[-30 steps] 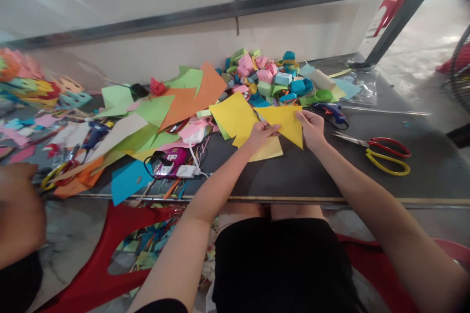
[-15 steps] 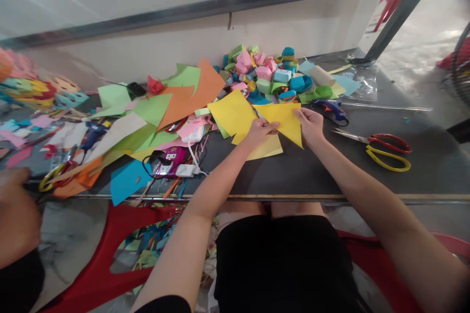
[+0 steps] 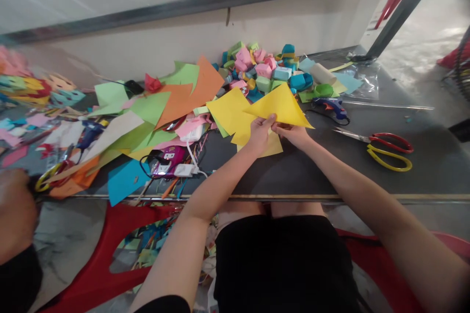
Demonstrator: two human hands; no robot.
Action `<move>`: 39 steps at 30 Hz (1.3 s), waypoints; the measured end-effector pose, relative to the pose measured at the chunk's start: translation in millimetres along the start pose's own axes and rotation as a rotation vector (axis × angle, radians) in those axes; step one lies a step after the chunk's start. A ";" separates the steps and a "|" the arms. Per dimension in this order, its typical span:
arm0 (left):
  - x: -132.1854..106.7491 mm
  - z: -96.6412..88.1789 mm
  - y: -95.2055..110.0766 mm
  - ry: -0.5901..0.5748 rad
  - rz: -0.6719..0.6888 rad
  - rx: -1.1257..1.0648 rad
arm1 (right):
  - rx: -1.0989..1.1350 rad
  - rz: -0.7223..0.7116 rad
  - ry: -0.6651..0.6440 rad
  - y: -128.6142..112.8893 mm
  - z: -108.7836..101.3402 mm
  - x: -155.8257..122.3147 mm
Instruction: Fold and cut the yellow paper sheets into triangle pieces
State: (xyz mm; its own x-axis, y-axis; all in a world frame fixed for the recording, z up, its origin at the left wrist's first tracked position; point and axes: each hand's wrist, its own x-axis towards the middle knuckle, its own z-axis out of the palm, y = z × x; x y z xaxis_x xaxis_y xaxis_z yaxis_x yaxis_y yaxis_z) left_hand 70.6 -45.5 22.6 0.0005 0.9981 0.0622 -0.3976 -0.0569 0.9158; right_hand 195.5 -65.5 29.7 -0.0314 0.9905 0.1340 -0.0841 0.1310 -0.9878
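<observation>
A folded yellow sheet of paper (image 3: pixel 281 106), triangular in outline, is held above the table between both hands. My left hand (image 3: pixel 261 130) pinches its lower edge, thumb on top. Close beside it, my right hand (image 3: pixel 293 133) has its fingers closed at the same edge, partly beneath the paper. More yellow paper (image 3: pixel 229 110) lies under and to the left of the hands, with a paler yellow piece (image 3: pixel 270 145) below them. Scissors (image 3: pixel 384 146) with one red and one yellow handle lie to the right.
Behind the hands is a heap of small folded paper pieces (image 3: pixel 264 68). A blue glue gun (image 3: pixel 332 107) lies right of it. Left are coloured sheets (image 3: pixel 147 112) and a purple power strip (image 3: pixel 169 161) with cables. Another person's hand (image 3: pixel 16 210) is at far left.
The yellow paper has turned, its point swinging from low right to up at the back. My right hand has moved left and lower, close to my left hand.
</observation>
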 end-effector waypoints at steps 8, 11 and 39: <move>-4.0 7.5 -9.5 0.019 0.041 -0.055 | 0.110 -0.069 0.309 0.3 4.7 -1.1; 0.6 4.0 -14.2 0.038 0.015 -0.031 | 0.088 -0.072 0.347 1.8 1.1 0.3; 16.4 -33.8 34.1 -0.209 0.055 0.167 | -0.091 -0.147 0.308 -2.8 -26.6 1.9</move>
State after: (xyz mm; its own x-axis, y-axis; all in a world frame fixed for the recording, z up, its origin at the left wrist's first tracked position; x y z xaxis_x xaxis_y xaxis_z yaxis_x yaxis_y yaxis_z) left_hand 26.0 -30.1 41.4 0.1795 0.9674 0.1786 -0.2456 -0.1317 0.9604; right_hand 222.2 -62.9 30.6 0.2773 0.9252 0.2591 0.0237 0.2631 -0.9645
